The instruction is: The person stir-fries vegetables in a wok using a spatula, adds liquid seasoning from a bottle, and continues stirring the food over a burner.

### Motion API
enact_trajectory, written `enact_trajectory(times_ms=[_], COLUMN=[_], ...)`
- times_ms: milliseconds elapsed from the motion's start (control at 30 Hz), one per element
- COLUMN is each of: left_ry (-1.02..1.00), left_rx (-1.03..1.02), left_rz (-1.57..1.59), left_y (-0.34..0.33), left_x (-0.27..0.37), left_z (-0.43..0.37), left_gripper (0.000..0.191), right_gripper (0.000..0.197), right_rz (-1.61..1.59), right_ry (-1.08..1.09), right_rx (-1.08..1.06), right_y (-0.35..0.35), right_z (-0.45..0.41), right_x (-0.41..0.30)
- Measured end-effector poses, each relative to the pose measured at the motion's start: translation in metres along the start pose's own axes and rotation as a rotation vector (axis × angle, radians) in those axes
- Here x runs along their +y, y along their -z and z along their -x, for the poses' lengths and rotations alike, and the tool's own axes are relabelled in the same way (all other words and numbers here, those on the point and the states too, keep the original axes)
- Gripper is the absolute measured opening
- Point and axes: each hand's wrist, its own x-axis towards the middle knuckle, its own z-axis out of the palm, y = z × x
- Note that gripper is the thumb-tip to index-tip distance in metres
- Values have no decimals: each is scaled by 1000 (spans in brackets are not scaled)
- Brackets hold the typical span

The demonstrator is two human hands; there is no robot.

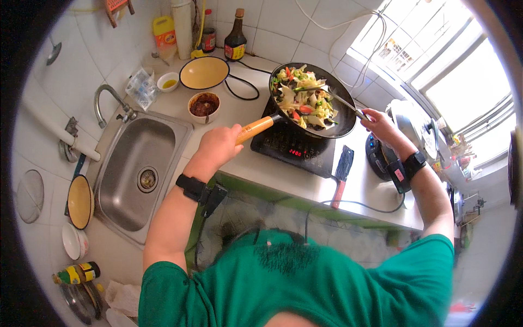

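Observation:
My left hand (218, 146) grips the wooden handle (256, 129) of a dark wok (346, 120). The wok sits over a black induction cooktop (282, 145) with lit red digits; whether its base touches the surface is hidden. Sliced pale vegetables, orange-red pieces and green bits (304, 100) fill much of the wok. In my right hand (382, 127) is the handle of a metal cooking utensil (343, 100), reaching over the wok's right rim. Its working end lies among the food, partly covered, so its exact shape cannot be told.
Left of the wok stand a bowl of dark red sauce (204, 107), a small bowl of yellow liquid (168, 83) and a yellow enamel dish (204, 72). A cleaver (342, 173) lies by the counter's front edge. The steel sink (137, 171) is at left, an electric cooker (376, 157) at right.

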Motion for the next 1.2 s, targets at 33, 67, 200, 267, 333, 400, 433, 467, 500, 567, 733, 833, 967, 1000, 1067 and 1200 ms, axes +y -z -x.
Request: enact_trajectory(times_ms=[33,67,200,267,333,400,433,467,500,567,733,833,967,1000,1067,1200], left_ry=[23,47,-21,9,2,-6,30,64,68,72,51,25,25,30,104,72], left_rx=[-25,-50,24,17,27,33,2,-30,-34,-12,-10,6,22,26,-52,-42], left_rz=[13,26,11,-6,-8,-7,13,33,28,38,-22,-11,8,1,28,30], left_y=[0,0,-4,-2,1,3,4,5,5,4,4,3,-1,1,6,5], left_x=[0,0,-1,-2,1,5,8,9,8,6,4,8,0,1,5,6], left_z=[0,0,2,5,4,1,-1,-4,-2,0,1,-3,2,3,4,2], left_gripper=[31,32,31,32,32,32,32,33,33,33,33,33,34,34,33,34], right_gripper=[40,40,42,43,43,44,47,47,48,46,39,42,40,40,41,28], right_rz=[78,72,215,337,443,801,891,910,927,964,793,431,-118,-120,-316,-620], right_ry=[10,12,434,337,424,518,554,556,568,552,445,564,6,15,-86,-136], right_rx=[-13,-10,150,85,81,38,37,32,20,6,-7,85,-80,-81,-74,-157], right_y=[5,5,2,-6,-16,-28,-32,-29,-28,-24,5,27,38,36,27,7], right_z=[-1,-9,-30,-28,-35,-45,-48,-47,-42,-30,-17,-49,-55,-59,-67,-88], right_x=[-8,-4,-8,-44,-51,-51,-44,-37,-36,-37,-21,35,14,14,19,27])
